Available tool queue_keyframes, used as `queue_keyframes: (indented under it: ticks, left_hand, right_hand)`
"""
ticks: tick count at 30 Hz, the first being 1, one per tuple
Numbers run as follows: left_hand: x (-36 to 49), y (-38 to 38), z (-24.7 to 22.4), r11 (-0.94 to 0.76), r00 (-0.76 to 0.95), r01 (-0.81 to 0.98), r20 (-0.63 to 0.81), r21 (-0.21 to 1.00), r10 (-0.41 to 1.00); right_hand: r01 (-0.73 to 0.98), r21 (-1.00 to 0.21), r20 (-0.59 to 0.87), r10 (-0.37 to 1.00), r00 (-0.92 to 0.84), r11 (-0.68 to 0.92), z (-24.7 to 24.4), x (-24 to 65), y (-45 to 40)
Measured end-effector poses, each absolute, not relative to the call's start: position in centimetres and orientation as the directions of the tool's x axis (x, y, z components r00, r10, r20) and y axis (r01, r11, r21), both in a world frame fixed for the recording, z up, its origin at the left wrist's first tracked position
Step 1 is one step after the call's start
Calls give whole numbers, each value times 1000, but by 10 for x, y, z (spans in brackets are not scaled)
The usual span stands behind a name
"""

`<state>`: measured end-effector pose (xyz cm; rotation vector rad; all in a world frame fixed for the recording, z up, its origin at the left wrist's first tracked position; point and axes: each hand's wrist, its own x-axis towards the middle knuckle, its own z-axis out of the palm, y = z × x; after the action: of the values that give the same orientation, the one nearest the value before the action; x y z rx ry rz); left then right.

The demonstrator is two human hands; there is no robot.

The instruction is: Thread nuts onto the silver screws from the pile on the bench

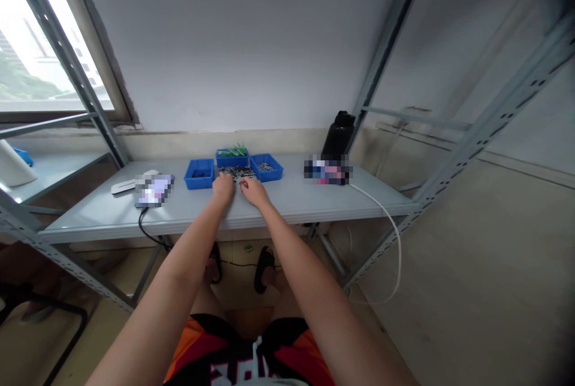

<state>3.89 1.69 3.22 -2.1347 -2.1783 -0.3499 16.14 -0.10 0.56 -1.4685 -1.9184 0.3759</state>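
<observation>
Seemingly, the loose pile of small dark and silvery pieces (242, 172), spread on the flat grey surface (296, 197) between the left blue plastic tray (199, 184) and the right blue plastic tray (270, 176), is being picked through. The left hand (223, 187) is laid at its near edge and the right hand (254, 191) is held just beside it, fingers curled narrow; whether anything is gripped in either cannot be told. For the next move, a fine fingertip pinch is probably called for.

A black bottle (338, 139) stands near the right end of the grey desk (294, 201), behind a pixelated item (327, 170) with a white cable (399, 242) looping off the edge. Towards the left end lies a pixelated phone (155, 191) with a black cable (140, 224), a slim pale object (128, 185) beside it. A window (31, 63) shows at upper left.
</observation>
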Motion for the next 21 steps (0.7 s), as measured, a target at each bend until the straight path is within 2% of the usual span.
queue_keyframes:
  ticks: [13, 18, 21]
  left_hand:
    - [27, 15, 33, -51, 19, 989, 221, 141, 975]
    - [24, 16, 37, -204, 185, 975, 185, 91, 965]
    - [22, 16, 39, -235, 225, 972, 197, 27, 954]
  right_hand:
    - [735, -592, 352, 927, -133, 330, 4, 161, 0]
    - [738, -592, 345, 929, -133, 325, 5, 161, -1]
    - [734, -596, 346, 929, -132, 326, 4, 161, 0]
